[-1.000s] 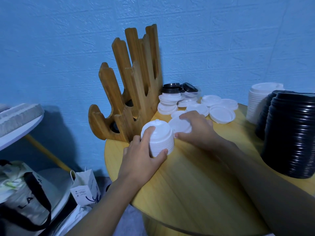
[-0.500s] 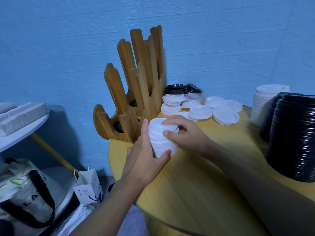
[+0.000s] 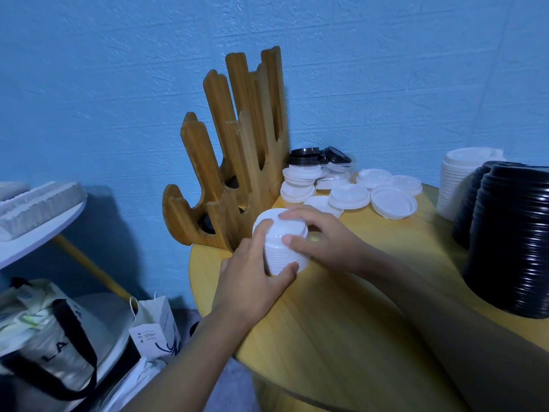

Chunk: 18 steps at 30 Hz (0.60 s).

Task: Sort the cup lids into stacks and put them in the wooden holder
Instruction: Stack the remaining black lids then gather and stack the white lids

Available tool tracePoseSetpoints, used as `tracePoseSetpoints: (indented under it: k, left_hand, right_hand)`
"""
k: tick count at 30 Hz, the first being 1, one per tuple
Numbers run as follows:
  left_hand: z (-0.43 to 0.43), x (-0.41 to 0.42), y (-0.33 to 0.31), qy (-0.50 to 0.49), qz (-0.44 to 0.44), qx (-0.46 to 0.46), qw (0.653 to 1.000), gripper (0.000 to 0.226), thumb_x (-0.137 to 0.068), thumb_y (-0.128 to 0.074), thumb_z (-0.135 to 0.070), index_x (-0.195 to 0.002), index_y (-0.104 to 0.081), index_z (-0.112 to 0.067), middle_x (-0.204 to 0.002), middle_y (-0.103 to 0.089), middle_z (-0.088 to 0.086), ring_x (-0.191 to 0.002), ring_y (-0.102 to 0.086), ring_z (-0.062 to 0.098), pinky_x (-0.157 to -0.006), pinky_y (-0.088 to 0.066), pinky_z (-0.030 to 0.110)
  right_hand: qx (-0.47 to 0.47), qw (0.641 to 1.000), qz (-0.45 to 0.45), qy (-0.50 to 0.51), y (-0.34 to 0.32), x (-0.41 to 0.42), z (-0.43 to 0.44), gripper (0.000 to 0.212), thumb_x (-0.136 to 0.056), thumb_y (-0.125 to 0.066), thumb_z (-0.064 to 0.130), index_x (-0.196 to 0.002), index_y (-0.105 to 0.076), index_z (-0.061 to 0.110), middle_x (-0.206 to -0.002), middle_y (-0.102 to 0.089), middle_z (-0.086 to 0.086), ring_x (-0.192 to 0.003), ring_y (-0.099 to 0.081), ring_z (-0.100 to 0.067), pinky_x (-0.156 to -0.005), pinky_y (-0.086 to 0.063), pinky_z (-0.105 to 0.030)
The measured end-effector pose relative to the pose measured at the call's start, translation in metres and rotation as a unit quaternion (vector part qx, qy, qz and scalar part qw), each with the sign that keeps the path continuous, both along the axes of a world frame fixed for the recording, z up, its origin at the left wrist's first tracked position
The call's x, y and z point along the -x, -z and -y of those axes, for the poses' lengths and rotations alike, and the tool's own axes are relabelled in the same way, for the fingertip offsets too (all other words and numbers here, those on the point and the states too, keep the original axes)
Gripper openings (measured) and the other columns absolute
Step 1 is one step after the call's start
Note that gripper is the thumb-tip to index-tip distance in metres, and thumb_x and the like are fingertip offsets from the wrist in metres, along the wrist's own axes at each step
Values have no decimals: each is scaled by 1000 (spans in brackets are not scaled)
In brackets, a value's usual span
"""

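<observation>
Nearest, the left hand (image 3: 252,281) clasps the stack (image 3: 285,251) from the side, with the thumb across its lower front and the fingers round the far side. The right hand (image 3: 326,242) is curled over the top, thumb on the side and fingertips on the crown, apparently squaring the uppermost piece. The stack stands on the table (image 3: 341,328) just in front of the holder (image 3: 237,162), at its foot. My worry is that the top piece does not look fully nested. Lifted that way toward a slot, it could slide off or let the tower fan apart. The plastic looks thin and slick, so a hard sideways squeeze might also buckle it or pop pieces out. The holder's tall prongs stand close, so a tilted stack could catch on one. The stack itself is a short white tower of domed caps, ribbed where the rims overlap. Right of the holder lie loose lids (image 3: 393,202), some upturned and not yet sorted. A few black lids (image 3: 306,157) sit behind them, against the holder's right side. Well to the holder's right stand tall black stacks (image 3: 514,242), with a white pile (image 3: 460,179) behind.
</observation>
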<state>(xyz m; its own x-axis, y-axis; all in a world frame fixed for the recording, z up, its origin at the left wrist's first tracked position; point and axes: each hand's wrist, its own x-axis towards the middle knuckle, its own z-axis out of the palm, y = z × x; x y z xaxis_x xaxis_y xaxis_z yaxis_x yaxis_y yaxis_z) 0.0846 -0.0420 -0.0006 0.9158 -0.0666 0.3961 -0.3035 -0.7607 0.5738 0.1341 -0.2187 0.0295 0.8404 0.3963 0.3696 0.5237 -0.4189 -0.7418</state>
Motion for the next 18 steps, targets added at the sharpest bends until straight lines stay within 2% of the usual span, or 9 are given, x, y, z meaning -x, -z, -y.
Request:
tracePoseSetpoints:
  k: [2, 3, 5, 7, 9, 11, 14, 16, 18]
  left_hand:
    - [0, 0, 0, -4, -1, 2, 1000, 77, -83, -68, -57, -143, -20, -48, -125, -55, -10, -110, -54, 15, -101, -45, 46]
    - [0, 0, 0, -6, 0, 3, 1000, 77, -83, -68, -56, -142, -20, -48, -127, -54, -10, -113, -52, 15, -103, -43, 45]
    - [0, 0, -1, -5, -2, 5, 1000, 77, -83, -69, -55, -141, -18, -49, -130, -52, -10, -117, -50, 15, -106, -41, 44]
    - [1, 1, -1, -4, -2, 2, 1000, 78, -84, -68, -55, -142, -17, -49, -130, -51, -9, -118, -49, 15, -106, -41, 43]
    - [1, 2, -1, -5, -4, -3, 1000, 78, -85, -68, -55, -143, -15, -49, -130, -50, -8, -117, -48, 16, -106, -41, 42]
    - [1, 2, -1, -7, -7, -5, 1000, 78, -85, -67, -55, -142, -15, -50, -129, -50, -7, -117, -48, 16, -106, -40, 43]
    - [1, 1, -1, -7, -6, -5, 1000, 78, -84, -67, -56, -142, -15, -50, -129, -51, -7, -117, -49, 17, -104, -42, 44]
    - [1, 1, -1, -8, -3, -9, 1000, 78, -85, -67, -56, -141, -13, -50, -129, -51, -7, -117, -48, 16, -105, -41, 43]
    - [1, 1, -1, -7, -3, -12, 1000, 78, -85, -67, -56, -141, -13, -50, -130, -50, -8, -118, -47, 15, -106, -38, 41]
  right_hand:
    - [-47, 997, -17, 53, 2, -4, 4, 34, -97, -55, 32, -130, -55, 26, -131, -55, 15, -122, -48, 0, -108, -38, -28]
    - [-33, 994, -4, 107, 4, -8, 8, 35, -98, -51, 34, -132, -54, 25, -133, -54, 13, -125, -45, -4, -111, -34, -32]
    - [81, 974, 23, 211, 11, -19, 20, 42, -98, -49, 38, -138, -48, 26, -141, -50, 8, -135, -36, -10, -114, -22, -36]
    - [189, 950, 2, 249, 17, -27, 28, 52, -96, -51, 40, -145, -39, 28, -146, -45, 5, -140, -29, -15, -113, -17, -39]
    - [211, 944, -16, 255, 19, -30, 28, 55, -93, -54, 39, -145, -37, 29, -140, -51, 5, -137, -30, -16, -111, -18, -40]
    - [195, 947, 0, 255, 20, -32, 26, 51, -91, -58, 32, -139, -44, 29, -124, -58, 8, -131, -34, -17, -103, -20, -37]
    - [199, 945, 33, 258, 20, -32, 26, 27, -92, -58, 24, -118, -63, 28, -112, -61, 10, -118, -39, -17, -89, -19, -32]
    - [175, 949, 44, 259, 18, -31, 26, 14, -93, -57, 22, -102, -66, 27, -108, -64, 10, -111, -44, -15, -86, -20, -31]
    - [105, 962, 48, 248, 13, -27, 24, 7, -94, -56, 21, -95, -62, 25, -98, -64, 10, -101, -49, -13, -89, -25, -31]
